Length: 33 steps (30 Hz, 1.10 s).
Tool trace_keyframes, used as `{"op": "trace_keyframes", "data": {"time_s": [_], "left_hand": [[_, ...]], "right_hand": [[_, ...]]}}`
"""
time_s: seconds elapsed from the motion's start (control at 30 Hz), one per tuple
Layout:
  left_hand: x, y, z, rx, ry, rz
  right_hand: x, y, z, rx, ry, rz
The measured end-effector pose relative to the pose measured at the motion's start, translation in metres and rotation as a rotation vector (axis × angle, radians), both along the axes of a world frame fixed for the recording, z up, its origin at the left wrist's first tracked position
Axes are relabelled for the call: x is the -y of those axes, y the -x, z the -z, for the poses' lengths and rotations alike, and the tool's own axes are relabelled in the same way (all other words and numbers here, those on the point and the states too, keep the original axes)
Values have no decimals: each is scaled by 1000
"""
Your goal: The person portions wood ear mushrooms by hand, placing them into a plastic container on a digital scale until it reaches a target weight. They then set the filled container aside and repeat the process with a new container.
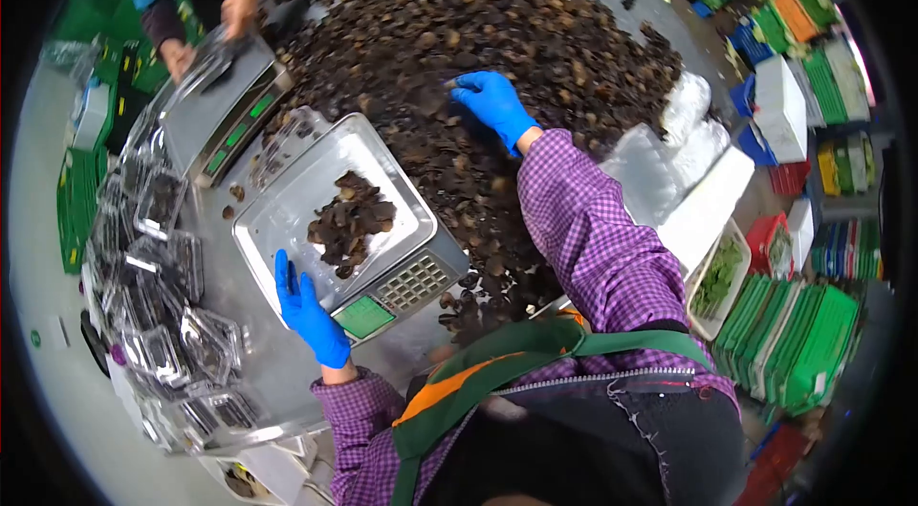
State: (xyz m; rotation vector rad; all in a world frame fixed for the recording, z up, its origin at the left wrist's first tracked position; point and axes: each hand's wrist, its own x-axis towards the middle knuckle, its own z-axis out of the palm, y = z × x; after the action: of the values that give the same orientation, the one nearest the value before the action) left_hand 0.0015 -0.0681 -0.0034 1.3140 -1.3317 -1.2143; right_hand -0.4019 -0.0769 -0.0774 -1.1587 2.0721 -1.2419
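A heap of dark brown, mushroom-like pieces (421, 18) covers much of the metal table. My right hand (497, 109), in a blue glove, is over the middle of this heap with its fingers drawn together; what is in them, if anything, is hidden. In front of me stands a digital scale (416, 281) with a keypad and a lit green display. On its metal pan (287, 209) lies a small pile of the same brown pieces (354, 219). My left hand (314, 315), also blue-gloved, rests at the pan's near left edge, fingers stretched and apart.
Clear plastic trays (177, 334) are heaped along the table's left side. Across the table, a person's hands (239, 9) are at a second scale (225, 114). Plastic bags (645, 166) lie at the right, near a white bin of green leaves (717, 281) and green crates (789, 339).
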Motion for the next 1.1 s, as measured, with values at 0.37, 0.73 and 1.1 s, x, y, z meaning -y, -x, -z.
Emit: {"op": "trace_keyframes", "data": {"time_s": [0.37, 0.73, 1.1], "left_hand": [[-38, -14, 12, 136, 144, 71], [-51, -11, 13, 144, 137, 41], [-68, 14, -6, 268, 159, -47]], "right_hand": [[-221, 42, -73, -19, 196, 386], [-422, 266, -32, -183, 41, 1012], [-281, 248, -36, 5, 95, 657]]}}
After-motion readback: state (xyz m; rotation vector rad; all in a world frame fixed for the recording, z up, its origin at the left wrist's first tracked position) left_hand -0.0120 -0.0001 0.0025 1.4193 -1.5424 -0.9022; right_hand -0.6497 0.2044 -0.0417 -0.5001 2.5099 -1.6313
